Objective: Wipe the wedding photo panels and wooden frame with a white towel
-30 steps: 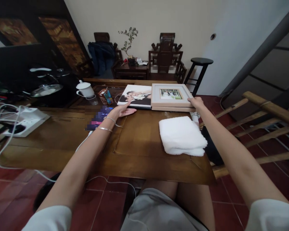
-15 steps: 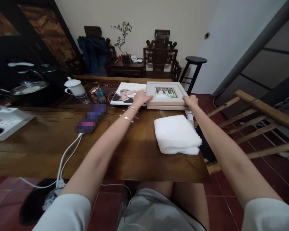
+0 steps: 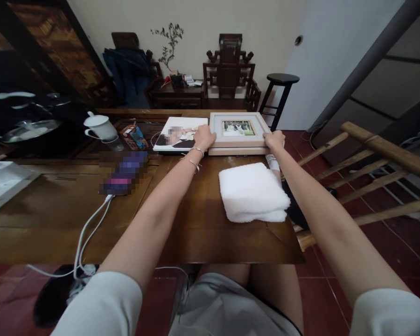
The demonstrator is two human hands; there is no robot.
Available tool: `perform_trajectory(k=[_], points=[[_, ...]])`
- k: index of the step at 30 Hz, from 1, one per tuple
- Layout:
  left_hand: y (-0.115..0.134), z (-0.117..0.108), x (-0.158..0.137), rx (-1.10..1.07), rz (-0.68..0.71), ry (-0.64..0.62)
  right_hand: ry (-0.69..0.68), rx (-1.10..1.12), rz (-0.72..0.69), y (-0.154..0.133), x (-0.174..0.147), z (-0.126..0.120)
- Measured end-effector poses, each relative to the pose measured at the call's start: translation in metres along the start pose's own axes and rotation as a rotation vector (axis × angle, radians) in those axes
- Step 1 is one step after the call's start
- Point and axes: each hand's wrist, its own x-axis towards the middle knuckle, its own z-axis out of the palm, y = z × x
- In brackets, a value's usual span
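Observation:
A light wooden picture frame (image 3: 215, 125) with a small outdoor photo in its middle lies face up on top of another frame (image 3: 231, 151) at the table's far right. My left hand (image 3: 205, 137) grips the upper frame's left edge, and my right hand (image 3: 275, 140) holds its right edge; the fingertips under the rim are hidden. Left of the frames, partly behind my left hand, lies a white photo panel (image 3: 192, 122) picturing a person. Between my forearms and nearer to me rests a folded white towel (image 3: 254, 192).
On the wooden table (image 3: 196, 233) are a phone (image 3: 124, 172) with white cables, a juice box (image 3: 134, 136), a lidded white cup (image 3: 101, 127), a power strip (image 3: 9, 182) and a pot (image 3: 31, 133). A wooden chair (image 3: 381, 144) stands right, a black stool (image 3: 282, 79) behind.
The view has shifted slightly, so everything sits a little further left. Both hands stay at the upper frame's sides, the left one now more curled at its edge.

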Motion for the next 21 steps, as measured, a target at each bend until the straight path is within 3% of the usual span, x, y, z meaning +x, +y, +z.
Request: perform_trajectory(k=[9, 13, 21], points=[[-0.001, 0.003, 0.006, -0.102, -0.015, 0.016, 0.001, 0.001, -0.012, -0.003, 0.005, 0.005], [0.002, 0.004, 0.007, -0.029, 0.018, -0.001, -0.003, -0.01, -0.02, -0.004, 0.004, 0.004], [0.012, 0.007, -0.003, -0.019, 0.099, 0.009, 0.039, -0.011, -0.087, -0.006, -0.01, -0.016]])
